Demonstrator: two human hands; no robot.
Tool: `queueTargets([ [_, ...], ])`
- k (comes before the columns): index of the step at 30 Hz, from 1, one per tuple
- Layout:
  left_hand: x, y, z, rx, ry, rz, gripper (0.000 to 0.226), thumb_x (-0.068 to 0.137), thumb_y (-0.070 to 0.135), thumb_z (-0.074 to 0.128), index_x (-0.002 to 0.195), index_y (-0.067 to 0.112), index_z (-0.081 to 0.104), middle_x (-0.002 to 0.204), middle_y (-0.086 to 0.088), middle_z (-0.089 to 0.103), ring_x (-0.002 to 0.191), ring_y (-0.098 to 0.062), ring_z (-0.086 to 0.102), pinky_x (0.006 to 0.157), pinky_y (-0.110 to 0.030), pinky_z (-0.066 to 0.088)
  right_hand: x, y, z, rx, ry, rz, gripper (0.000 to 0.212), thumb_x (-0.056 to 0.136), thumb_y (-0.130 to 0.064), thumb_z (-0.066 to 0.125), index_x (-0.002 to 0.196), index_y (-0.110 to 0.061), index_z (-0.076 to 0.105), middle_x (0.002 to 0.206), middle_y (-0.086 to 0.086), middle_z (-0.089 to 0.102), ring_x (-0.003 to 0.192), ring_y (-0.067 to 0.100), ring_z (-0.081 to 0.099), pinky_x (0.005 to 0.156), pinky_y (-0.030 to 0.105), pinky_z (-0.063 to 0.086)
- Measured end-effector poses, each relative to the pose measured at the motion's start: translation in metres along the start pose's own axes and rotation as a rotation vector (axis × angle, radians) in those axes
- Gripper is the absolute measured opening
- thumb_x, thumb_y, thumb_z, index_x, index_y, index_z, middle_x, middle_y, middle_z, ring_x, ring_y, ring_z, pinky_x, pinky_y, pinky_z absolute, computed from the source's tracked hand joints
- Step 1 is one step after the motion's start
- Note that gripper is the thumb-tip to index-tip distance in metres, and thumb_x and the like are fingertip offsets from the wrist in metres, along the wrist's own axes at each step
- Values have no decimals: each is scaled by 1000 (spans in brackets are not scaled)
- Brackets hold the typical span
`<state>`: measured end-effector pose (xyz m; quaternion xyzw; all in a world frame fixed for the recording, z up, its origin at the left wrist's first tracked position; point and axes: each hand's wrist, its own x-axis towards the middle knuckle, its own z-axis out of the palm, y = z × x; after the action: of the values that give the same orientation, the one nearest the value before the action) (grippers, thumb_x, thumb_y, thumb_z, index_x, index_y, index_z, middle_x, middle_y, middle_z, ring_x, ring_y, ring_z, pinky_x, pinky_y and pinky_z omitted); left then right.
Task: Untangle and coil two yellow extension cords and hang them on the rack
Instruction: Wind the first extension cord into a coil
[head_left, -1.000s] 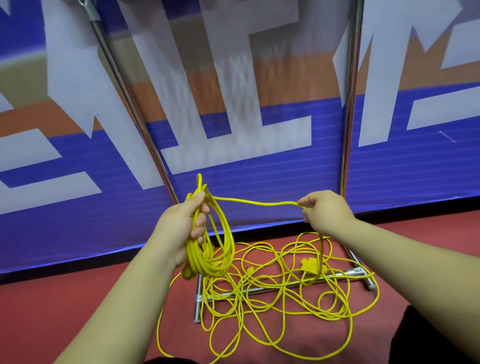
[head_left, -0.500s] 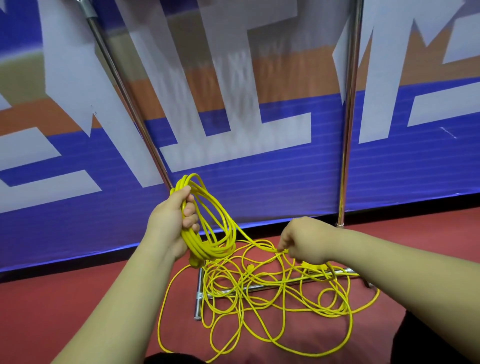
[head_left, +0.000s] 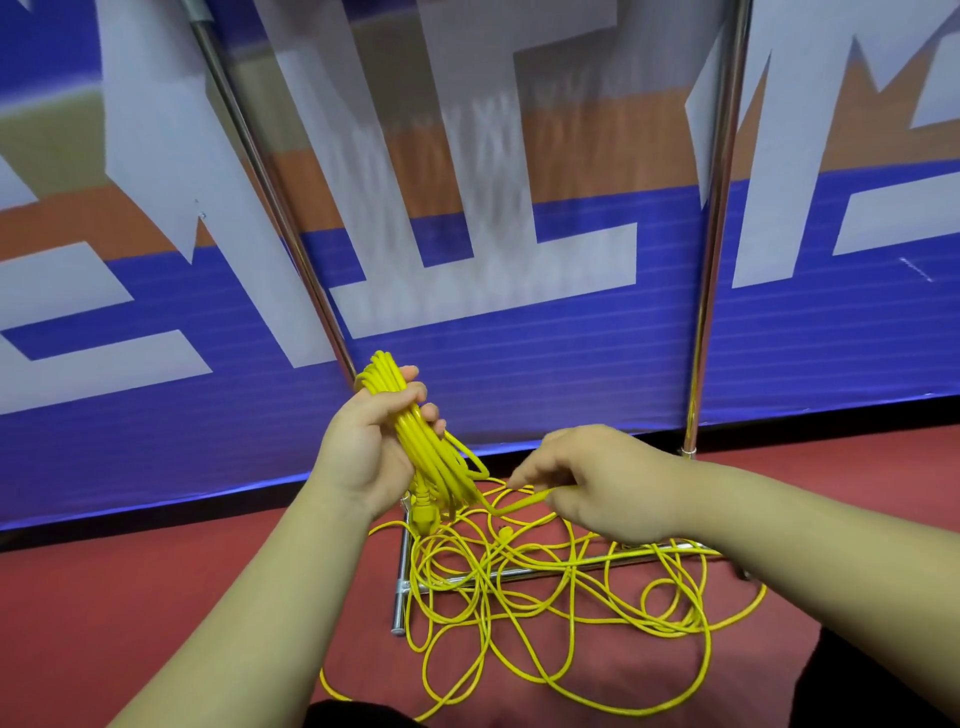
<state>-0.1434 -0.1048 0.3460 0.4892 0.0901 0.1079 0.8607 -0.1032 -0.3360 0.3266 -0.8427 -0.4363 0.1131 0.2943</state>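
Up at 12 o'clock, blue-white-orange banner (head_left: 519, 364) fills the back. Red floor (head_left: 130, 597) runs below it, toward 6 o'clock. Chrome rack (head_left: 719, 208): two uprights, base bars on the floor. Loose yellow cord (head_left: 545, 613) sprawls tangled over the rack base, around 5 o'clock. Both hands mid-frame. Left hand (head_left: 363, 447) has its fingers curled round the coiled bundle (head_left: 415, 436), with a plug (head_left: 423, 514) hanging beneath. Right hand (head_left: 608, 483), at the bundle's 4 o'clock, pinches a single strand (head_left: 519, 503) leading off it.
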Motion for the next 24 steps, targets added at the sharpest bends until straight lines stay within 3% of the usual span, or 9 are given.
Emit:
queueTargets([
  [7,-9,-14,12,200,-127,23,36,81,4,61,114,6,48,74,-10,59,63,-24,64,59,-38,58,-2,-12,-13,264,149,-77,39,84,-1,72,110,-30,72,98,-8,75,91,-1,69,78,7,47],
  [12,-12,-28,22,448,-166,28,45,76,13,65,116,0,49,77,-10,68,66,-25,68,61,-37,60,-5,-14,-26,305,171,-151,32,85,2,71,109,-19,73,101,-6,77,97,3,71,88,24,56],
  [17,-13,-39,30,383,-212,-72,26,88,1,60,112,-3,49,77,-16,69,70,-35,71,66,-42,61,-10,-16,-37,333,297,-184,27,82,7,72,94,-17,72,87,-7,77,81,1,72,72,10,50],
  [20,-16,-43,35,342,-237,-155,45,81,11,61,119,-11,48,85,-25,68,71,-38,72,69,-43,60,-11,-15,-40,238,391,-196,27,78,2,77,89,-22,73,81,-15,72,79,-5,68,70,6,46],
  [24,-20,-42,41,282,-326,-223,31,82,13,59,110,4,51,78,-21,66,64,-35,70,68,-45,58,-10,-7,-46,174,477,-177,22,74,-11,85,87,-22,72,77,-17,68,76,-4,65,67,6,45],
])
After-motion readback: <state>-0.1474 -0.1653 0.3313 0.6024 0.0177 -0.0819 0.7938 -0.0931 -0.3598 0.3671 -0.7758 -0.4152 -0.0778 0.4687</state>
